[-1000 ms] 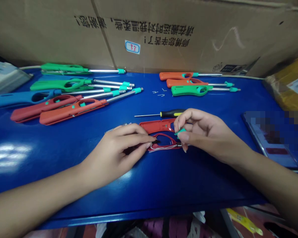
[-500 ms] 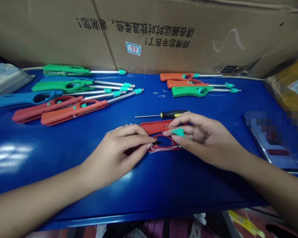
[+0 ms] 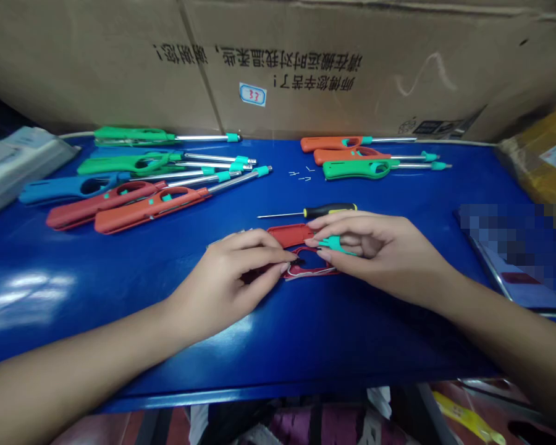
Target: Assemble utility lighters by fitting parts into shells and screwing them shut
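Note:
In front of me lies an opened red lighter housing, with one half [image 3: 287,236] behind the other. The nearer half has a finger loop [image 3: 328,259], and a white wire [image 3: 312,273] runs along its lower side. My left hand [image 3: 241,272] rests over the housing's left end, thumb and forefinger pinching a small black part [image 3: 297,262] at the loop. My right hand [image 3: 389,250] holds a teal trigger [image 3: 334,243] between its curled fingers, just above the loop's right side. My hands cover both ends of the housing.
A screwdriver [image 3: 327,211] lies behind the housing, with several small screws [image 3: 301,173] beyond it. Lighters, including an orange one [image 3: 152,210] and a green one [image 3: 359,169], lie left and right. A phone [image 3: 514,272] is at right; a cardboard box [image 3: 306,37] stands behind.
The view has shifted slightly, moving the scene a little to the right. My right hand has tilted the teal trigger slightly; my left hand keeps its pinch.

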Demonstrator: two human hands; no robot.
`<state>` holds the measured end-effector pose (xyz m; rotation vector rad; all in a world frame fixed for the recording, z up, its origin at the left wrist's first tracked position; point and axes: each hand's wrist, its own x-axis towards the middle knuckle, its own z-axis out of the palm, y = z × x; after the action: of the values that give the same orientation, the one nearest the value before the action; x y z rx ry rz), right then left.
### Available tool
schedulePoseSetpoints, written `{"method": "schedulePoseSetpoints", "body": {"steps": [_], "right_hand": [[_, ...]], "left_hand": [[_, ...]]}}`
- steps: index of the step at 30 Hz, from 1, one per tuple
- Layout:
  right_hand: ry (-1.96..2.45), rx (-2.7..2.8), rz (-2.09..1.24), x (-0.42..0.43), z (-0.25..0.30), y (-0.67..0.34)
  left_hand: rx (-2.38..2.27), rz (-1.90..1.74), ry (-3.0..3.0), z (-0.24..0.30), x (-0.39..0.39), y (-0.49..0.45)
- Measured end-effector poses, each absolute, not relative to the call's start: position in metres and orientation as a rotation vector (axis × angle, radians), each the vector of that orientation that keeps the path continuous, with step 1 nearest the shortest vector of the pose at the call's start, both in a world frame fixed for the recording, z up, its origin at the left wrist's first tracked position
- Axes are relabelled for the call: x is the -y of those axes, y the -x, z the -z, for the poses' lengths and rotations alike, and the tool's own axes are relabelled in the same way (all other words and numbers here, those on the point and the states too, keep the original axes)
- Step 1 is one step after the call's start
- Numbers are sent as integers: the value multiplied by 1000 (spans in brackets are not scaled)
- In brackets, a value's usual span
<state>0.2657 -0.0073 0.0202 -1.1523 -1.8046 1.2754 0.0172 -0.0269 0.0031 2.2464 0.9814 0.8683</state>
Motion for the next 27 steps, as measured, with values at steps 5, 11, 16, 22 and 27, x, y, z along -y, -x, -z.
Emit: {"method": "schedulePoseSetpoints", "body": {"steps": [5,11,16,22,27], "right_hand": [[1254,2047,-1040,4,-34,-264],[1291,2120,-928,0,-39,-263],[1240,2101,-941,2,-34,-260],[1168,1972,-1128,8,-27,-261],[1110,1844,-1277,6,-15,-264]], "left_hand": [[-964,-879,-2252,-3,28,-18],[-964,-884,-2246,-2,28,-18],[-964,-891,-2240,-2,28,-17],[-998,-922,-2243,-2,27,-17],[-1015,-913,-2240,-2,28,-17]]}}
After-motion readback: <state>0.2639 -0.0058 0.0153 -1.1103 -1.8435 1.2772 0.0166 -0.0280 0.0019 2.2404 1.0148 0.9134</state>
